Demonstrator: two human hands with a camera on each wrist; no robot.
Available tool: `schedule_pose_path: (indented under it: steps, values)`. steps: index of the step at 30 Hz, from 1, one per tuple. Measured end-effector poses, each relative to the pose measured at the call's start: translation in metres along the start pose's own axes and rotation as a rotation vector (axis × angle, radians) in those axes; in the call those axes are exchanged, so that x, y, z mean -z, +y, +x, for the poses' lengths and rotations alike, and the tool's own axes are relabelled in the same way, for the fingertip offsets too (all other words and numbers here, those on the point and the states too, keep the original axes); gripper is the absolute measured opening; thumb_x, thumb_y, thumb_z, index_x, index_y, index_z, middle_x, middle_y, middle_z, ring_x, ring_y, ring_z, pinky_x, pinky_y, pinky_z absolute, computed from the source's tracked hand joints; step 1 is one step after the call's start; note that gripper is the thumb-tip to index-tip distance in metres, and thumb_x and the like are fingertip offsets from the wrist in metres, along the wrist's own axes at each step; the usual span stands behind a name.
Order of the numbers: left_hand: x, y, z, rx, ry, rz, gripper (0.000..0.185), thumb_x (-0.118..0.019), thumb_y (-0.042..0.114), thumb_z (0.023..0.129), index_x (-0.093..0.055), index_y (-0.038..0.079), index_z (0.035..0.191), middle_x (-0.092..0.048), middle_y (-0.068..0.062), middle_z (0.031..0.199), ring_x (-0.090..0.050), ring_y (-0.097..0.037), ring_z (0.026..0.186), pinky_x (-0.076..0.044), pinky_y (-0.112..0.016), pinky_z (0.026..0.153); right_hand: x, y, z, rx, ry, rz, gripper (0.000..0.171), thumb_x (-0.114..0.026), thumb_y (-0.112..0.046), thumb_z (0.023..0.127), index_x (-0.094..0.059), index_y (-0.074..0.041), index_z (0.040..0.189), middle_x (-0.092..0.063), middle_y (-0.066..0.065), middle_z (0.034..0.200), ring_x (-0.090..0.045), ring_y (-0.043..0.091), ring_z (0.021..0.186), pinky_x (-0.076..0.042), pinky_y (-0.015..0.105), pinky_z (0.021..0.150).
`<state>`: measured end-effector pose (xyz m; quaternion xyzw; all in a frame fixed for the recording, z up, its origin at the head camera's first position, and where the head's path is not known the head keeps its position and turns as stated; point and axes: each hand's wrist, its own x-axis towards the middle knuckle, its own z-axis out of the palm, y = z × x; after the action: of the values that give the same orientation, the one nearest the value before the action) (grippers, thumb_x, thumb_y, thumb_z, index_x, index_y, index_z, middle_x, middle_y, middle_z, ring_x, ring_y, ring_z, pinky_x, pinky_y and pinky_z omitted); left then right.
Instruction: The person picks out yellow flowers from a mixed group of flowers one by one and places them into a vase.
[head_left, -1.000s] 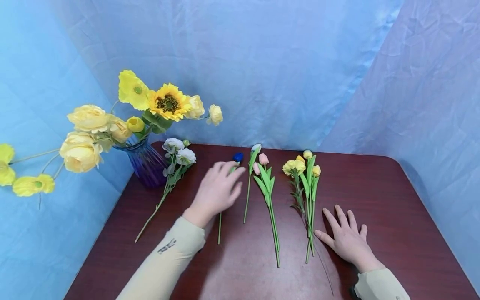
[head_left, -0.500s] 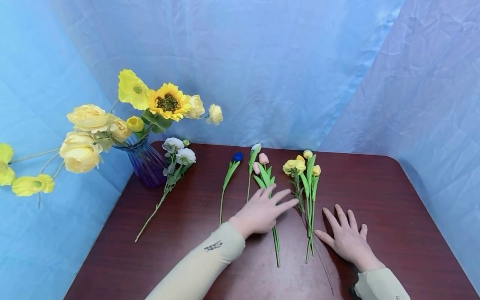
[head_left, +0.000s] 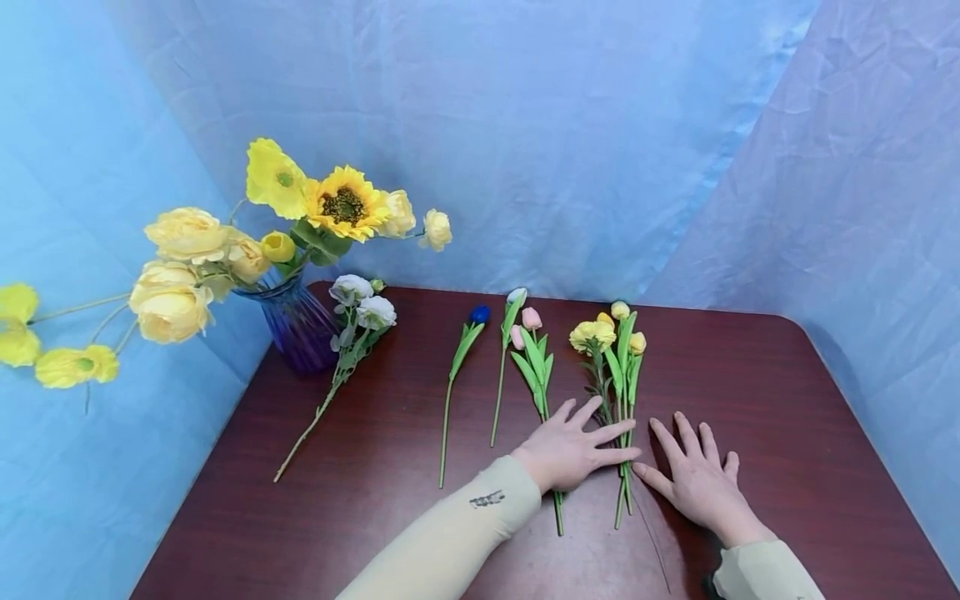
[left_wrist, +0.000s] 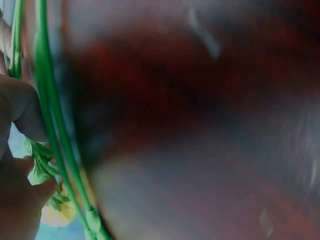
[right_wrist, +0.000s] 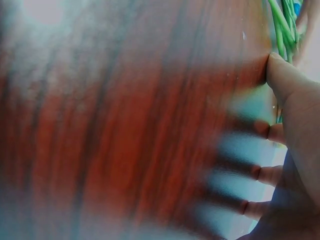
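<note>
My left hand point(head_left: 573, 450) reaches over the stems of the yellow flowers with its fingers spread and straight; whether the fingertips touch the stems I cannot tell. Beneath that hand pass the stems of two pink tulips point(head_left: 531, 318). A ruffled yellow flower point(head_left: 592, 335) and several yellow tulips point(head_left: 637, 342) lie together just beyond. In the left wrist view, green stems point(left_wrist: 54, 107) run close beside the fingers. My right hand point(head_left: 701, 487) rests on the table, fingers fanned out, its thumb near the lower yellow flower stems. Neither hand holds anything.
A blue-purple glass vase point(head_left: 296, 329) at the left holds yellow blooms, including a sunflower point(head_left: 343, 205). Beside it lies a white flower spray point(head_left: 363, 302). A blue tulip point(head_left: 479, 315) and a white tulip point(head_left: 517, 297) lie mid-table. Blue cloth point(head_left: 525, 150) hangs behind the dark red table point(head_left: 750, 375).
From above the blue tulip, my left hand has moved right across the pink tulips to the yellow flower stems. My right hand has stayed put. The view has shifted very slightly.
</note>
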<state>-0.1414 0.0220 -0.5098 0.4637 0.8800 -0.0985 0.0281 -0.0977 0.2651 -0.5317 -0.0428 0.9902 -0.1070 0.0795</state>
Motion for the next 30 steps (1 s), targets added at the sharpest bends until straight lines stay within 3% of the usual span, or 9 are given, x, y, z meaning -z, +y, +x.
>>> schedule_pose_path:
  steps: [5,12,20,26,30]
  values:
    - [-0.005,-0.001,-0.004,0.029,-0.037,-0.02,0.06,-0.047,0.028,0.109,-0.025,0.059,0.154,-0.002,0.021,0.17,-0.008,-0.029,0.159,-0.024,-0.049,0.123,0.001,0.0,0.0,-0.005,0.0,0.003,0.09,-0.051,-0.073,0.094,-0.032,-0.013,0.159,-0.018,0.031,0.162,-0.012,0.064,0.143,-0.011,0.088,0.095]
    - [-0.006,-0.02,-0.023,0.0,0.009,-0.049,0.047,-0.051,0.031,0.108,-0.045,0.047,0.151,-0.021,0.014,0.169,-0.021,-0.032,0.156,-0.028,-0.046,0.122,0.0,0.001,0.001,-0.009,-0.001,0.002,0.092,-0.049,-0.075,0.093,-0.032,-0.013,0.159,-0.018,0.032,0.162,-0.012,0.063,0.143,-0.011,0.088,0.096]
    - [-0.011,-0.04,-0.045,-0.016,0.072,-0.136,0.039,-0.053,0.024,0.103,-0.064,0.036,0.139,-0.042,0.011,0.16,-0.032,-0.03,0.152,-0.027,-0.043,0.123,0.0,0.0,-0.001,-0.001,0.009,0.008,0.089,-0.052,-0.071,0.094,-0.032,-0.013,0.158,-0.018,0.031,0.162,-0.012,0.063,0.143,-0.011,0.088,0.096]
    - [-0.012,-0.05,-0.053,-0.027,0.217,-0.177,0.033,-0.057,0.019,0.1,-0.071,0.026,0.13,-0.064,0.01,0.138,-0.052,-0.024,0.138,-0.035,-0.036,0.118,0.002,-0.002,-0.002,0.001,0.01,0.014,0.088,-0.054,-0.069,0.095,-0.032,-0.012,0.158,-0.019,0.031,0.162,-0.012,0.063,0.143,-0.012,0.088,0.096]
    - [-0.015,-0.053,-0.055,0.036,0.332,-0.259,0.031,-0.06,0.015,0.1,-0.073,0.024,0.125,-0.068,0.01,0.129,-0.057,-0.019,0.127,-0.04,-0.033,0.112,0.002,-0.003,-0.002,0.002,0.011,0.014,0.088,-0.055,-0.069,0.095,-0.033,-0.012,0.158,-0.019,0.031,0.162,-0.013,0.063,0.143,-0.012,0.088,0.096]
